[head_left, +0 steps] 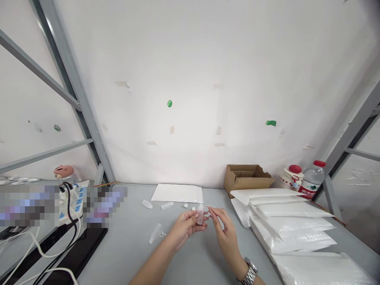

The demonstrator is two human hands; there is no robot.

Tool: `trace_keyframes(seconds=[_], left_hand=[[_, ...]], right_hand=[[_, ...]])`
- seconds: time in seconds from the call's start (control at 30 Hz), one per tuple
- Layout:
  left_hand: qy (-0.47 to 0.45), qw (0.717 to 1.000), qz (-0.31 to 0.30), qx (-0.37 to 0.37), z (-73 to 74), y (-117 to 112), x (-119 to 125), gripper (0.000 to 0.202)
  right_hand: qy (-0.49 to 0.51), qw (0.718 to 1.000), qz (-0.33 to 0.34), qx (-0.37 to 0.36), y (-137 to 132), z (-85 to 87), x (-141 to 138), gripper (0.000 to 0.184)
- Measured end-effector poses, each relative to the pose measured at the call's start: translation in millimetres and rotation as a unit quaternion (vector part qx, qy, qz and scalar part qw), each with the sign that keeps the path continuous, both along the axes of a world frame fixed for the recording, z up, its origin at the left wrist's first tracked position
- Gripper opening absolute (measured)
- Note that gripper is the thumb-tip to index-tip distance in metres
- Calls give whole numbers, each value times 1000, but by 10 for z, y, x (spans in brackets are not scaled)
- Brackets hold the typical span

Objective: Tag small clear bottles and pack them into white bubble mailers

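Above the grey table point(124, 253), my left hand point(187, 227) is closed around a small translucent plastic bottle point(200, 214), held upright. My right hand point(224, 225) is beside it with thumb and forefinger pinched together. A thin white strip point(209, 206) shows at those fingertips, but its kind is unclear. Several similar small bottles lie on the table: one bottle point(155, 233) left of my forearm, another bottle point(147, 204) farther back, and a third bottle point(166, 206) near it. A small white ring-shaped piece point(162, 234) and a small white cap point(185, 205) lie among them.
A white sheet or envelope point(177, 194) lies by the wall. Stacked white padded mailers point(293, 225) fill the right side, with an open cardboard box point(247, 184), a jar point(290, 178) and a water bottle point(312, 180) behind. A power strip point(71, 206) and cables occupy the left.
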State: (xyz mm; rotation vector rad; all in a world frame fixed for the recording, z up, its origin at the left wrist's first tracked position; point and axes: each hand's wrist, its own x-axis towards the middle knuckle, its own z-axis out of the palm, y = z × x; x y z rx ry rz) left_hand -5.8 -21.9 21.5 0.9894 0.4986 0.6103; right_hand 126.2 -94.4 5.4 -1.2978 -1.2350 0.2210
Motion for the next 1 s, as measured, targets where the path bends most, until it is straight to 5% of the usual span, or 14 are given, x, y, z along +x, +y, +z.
trace_keyframes(seconds=[1.0], left_hand=[[-45,996,-27,-78,4,-22,5,27]], right_hand=[[9,1000,-14,1,14,-34,-28,25]])
